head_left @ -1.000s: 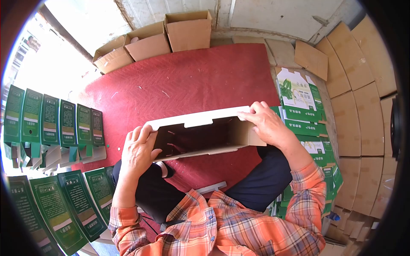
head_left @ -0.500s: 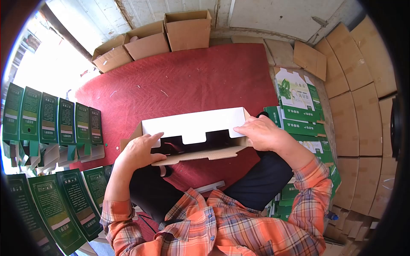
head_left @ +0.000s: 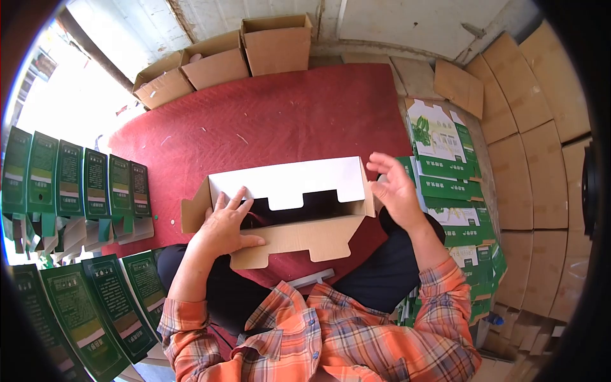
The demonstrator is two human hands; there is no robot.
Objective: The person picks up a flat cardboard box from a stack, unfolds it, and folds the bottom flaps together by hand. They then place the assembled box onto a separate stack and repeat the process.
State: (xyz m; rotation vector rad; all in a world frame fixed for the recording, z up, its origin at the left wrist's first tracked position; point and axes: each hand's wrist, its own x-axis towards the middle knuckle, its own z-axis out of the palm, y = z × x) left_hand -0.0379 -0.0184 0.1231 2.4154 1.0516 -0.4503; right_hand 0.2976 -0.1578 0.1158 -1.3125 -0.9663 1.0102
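Observation:
A cardboard box point(head_left: 293, 175) lies across my lap with its opening facing me. Its far flap is white with notched cutouts, and the near flap point(head_left: 299, 239) is brown and folded outward toward me. Dark space shows inside. My left hand point(head_left: 223, 223) rests spread over the box's left end, fingertips on the white flap and thumb on the near flap. A brown side flap point(head_left: 196, 210) sticks out beside it. Just off the right end, my right hand point(head_left: 396, 190) is raised with its fingers apart, holding nothing.
Green printed boxes point(head_left: 98, 181) stand in two rows at the left. Flat green-and-white cartons point(head_left: 445, 172) are stacked at the right, before a wall of brown boxes point(head_left: 541, 172). Several open brown boxes point(head_left: 277, 51) line the back edge of the red carpet point(head_left: 286, 114).
My right hand has let go of the box's right end and lifted away. My left hand has spread its fingers over the opening. The near flap has swung down toward me.

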